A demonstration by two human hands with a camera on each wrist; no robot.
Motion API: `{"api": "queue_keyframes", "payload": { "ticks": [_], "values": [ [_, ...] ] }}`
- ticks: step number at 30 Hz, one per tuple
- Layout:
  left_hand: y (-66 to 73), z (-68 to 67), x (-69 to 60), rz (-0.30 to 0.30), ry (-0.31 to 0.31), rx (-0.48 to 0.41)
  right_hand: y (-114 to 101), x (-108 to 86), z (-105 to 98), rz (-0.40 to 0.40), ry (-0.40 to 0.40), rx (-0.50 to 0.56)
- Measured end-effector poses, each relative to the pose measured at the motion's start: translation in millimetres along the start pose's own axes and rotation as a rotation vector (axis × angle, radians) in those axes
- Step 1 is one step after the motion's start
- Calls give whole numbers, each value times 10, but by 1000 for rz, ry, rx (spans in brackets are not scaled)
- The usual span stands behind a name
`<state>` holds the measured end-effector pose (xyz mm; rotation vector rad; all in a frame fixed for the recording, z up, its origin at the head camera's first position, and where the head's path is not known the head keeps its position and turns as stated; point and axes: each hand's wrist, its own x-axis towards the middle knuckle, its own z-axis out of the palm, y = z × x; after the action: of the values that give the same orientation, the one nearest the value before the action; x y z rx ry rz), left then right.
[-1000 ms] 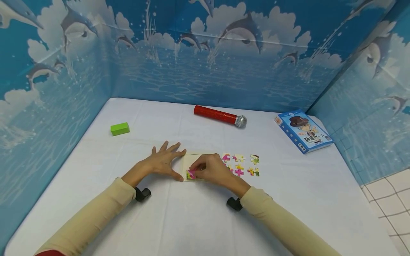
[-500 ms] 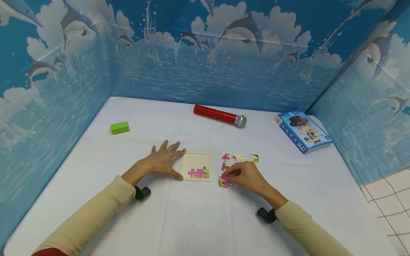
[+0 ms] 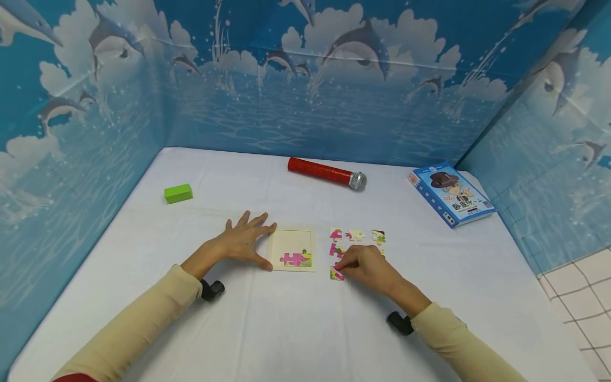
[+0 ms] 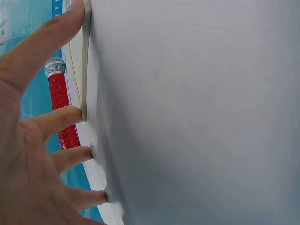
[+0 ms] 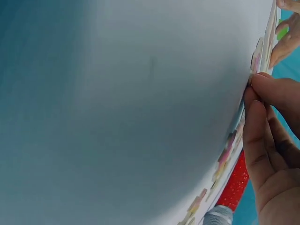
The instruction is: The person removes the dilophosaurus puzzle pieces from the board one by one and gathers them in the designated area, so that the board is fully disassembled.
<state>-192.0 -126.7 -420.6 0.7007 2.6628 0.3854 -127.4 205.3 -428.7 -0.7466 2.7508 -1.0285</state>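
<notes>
In the head view, a pale square puzzle frame [image 3: 292,272] lies on the white table. Joined pink and green puzzle pieces [image 3: 297,259] sit along its bottom. My left hand [image 3: 242,239] is spread at the frame's left side, thumb and index fingertip touching its edge. To the right of the frame, my right hand [image 3: 369,267] pinches a pink and green puzzle piece [image 3: 336,274] between thumb and fingers, at or near the table surface. Loose puzzle pieces [image 3: 356,235] lie just beyond that hand, which partly covers several of them.
Toward the back lies a red microphone [image 3: 320,170] with a silver head. A green block [image 3: 179,193] is at the left, and a blue game box [image 3: 452,194] at the right rear. Dolphin-printed curtains [image 3: 286,106] surround the table's back and sides.
My right hand has moved from the frame's lower left corner out to the right, carrying the pink and green puzzle piece. The left hand has kept its place.
</notes>
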Motion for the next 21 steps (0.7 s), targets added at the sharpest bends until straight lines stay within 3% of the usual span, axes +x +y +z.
{"api": "queue_keyframes", "payload": {
  "ticks": [5, 12, 21],
  "values": [
    [-5, -2, 0, 2, -1, -4, -35, 20, -15, -28, 17, -48],
    [-13, -11, 3, 6, 12, 13, -253, 221, 46, 13, 62, -49],
    [-19, -2, 7, 8, 6, 25, -534, 592, 328, -9, -80, -61]
  ]
}}
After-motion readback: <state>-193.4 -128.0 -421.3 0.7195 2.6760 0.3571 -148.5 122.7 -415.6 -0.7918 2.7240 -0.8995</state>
